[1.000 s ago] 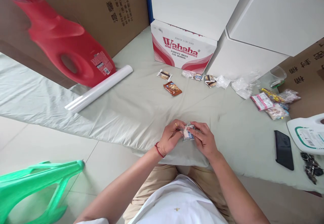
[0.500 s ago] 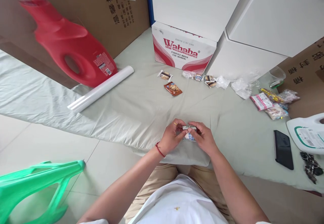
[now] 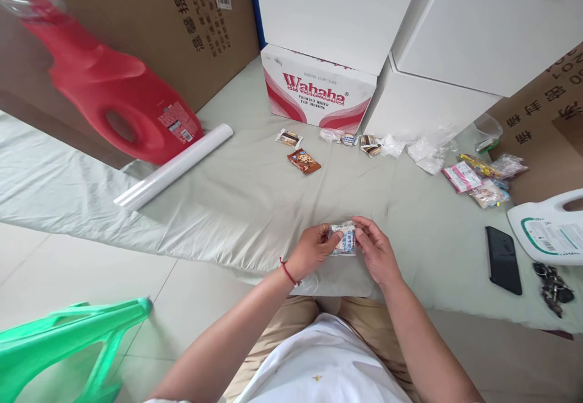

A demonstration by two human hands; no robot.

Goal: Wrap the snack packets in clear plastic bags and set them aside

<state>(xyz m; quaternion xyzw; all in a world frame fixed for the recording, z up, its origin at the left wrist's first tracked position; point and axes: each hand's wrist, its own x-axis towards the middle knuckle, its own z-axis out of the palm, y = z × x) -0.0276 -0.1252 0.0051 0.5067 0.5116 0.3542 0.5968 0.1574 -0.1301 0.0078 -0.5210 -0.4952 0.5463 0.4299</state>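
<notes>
A small snack packet [image 3: 348, 242] in clear wrapping with blue and white print is held just above the near edge of the cloth. My left hand [image 3: 310, 251], with a red cord at the wrist, pinches the packet's left side, thumb on top. At the right edge of the same packet is my right hand [image 3: 378, 252], its thumb in front and its fingers curled behind. Farther off on the cloth lie a brown cookie packet [image 3: 303, 161] and a smaller wrapped snack [image 3: 289, 139].
A white roll [image 3: 175, 166] lies beside a red jug [image 3: 122, 87] at left. Behind stands a Wahaha carton [image 3: 319, 90]. To the right are crumpled clear wrappers [image 3: 428, 153], a pink snack packet [image 3: 461, 176], a phone [image 3: 503, 260], keys [image 3: 553, 287] and a white jug [image 3: 549, 230].
The packet's printed face now shows more fully between my hands. My right hand has shifted to its right edge, and the thumbs have moved apart. The whole view has turned slightly.
</notes>
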